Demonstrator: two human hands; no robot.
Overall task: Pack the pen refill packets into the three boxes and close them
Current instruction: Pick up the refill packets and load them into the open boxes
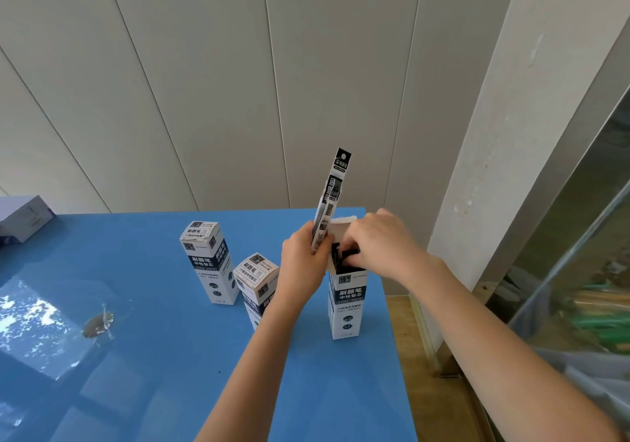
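both forearms reach up from the near edge of the head view to the open box (347,305), which stands upright on the blue table (153,356). the left hand (301,259), just left of the open box's mouth, pinches the lower end of one refill packet (332,196) between thumb and fingers. the packet stands nearly upright, most of its length above the box and its lower end at the mouth. the right hand (378,247) hangs over the mouth with fingers curled down onto the dark packet tops (342,259) already inside. whether they pinch those tops or only push them aside i cannot tell. the white lid flap (341,225) stands up behind the mouth. to do this step well, i would have the right hand crowd the packed tops toward one wall so a slot opens. the left hand would then keep the packet in line with the box walls and slide it straight down, since a tilted push could buckle it or tip the tall box. counted: three boxes, with closed box one (209,264) well left of the open box and closed box two (257,281) between them. one packet is in hand, the packed ones are too hidden to count, and one grey carton (20,218) lies far left.
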